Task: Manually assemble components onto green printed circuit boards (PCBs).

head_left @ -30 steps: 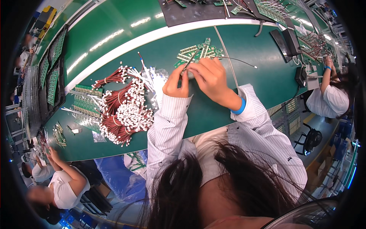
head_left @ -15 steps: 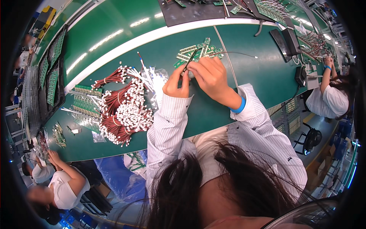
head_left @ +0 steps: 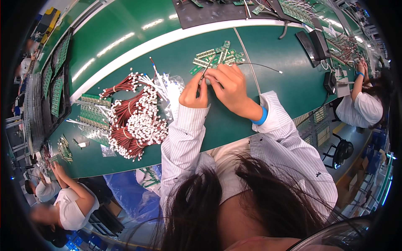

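Observation:
Above the green table, my left hand (head_left: 194,93) pinches a thin, dark-edged circuit board strip (head_left: 208,68) that tilts up and away. Close against it is my right hand (head_left: 231,87), with thumb and forefinger pressed together at the strip's near end. From behind the right hand a thin dark cable (head_left: 261,65) runs out to the right and ends in a small white connector; its other end is hidden by my fingers. Just beyond both hands lies a loose pile of green circuit board strips (head_left: 226,53).
Left of my hands are bundled red-brown cables (head_left: 134,111) with white connectors, white cables (head_left: 169,94) on a plastic bag, and stacked green boards (head_left: 94,111). Black boxes (head_left: 320,46) stand at the right. Co-workers (head_left: 75,205) sit at both ends of the table (head_left: 234,129).
Both hands stay almost in place. The loose end of the cable has dropped slightly, and the right fingers have shifted a little at the strip.

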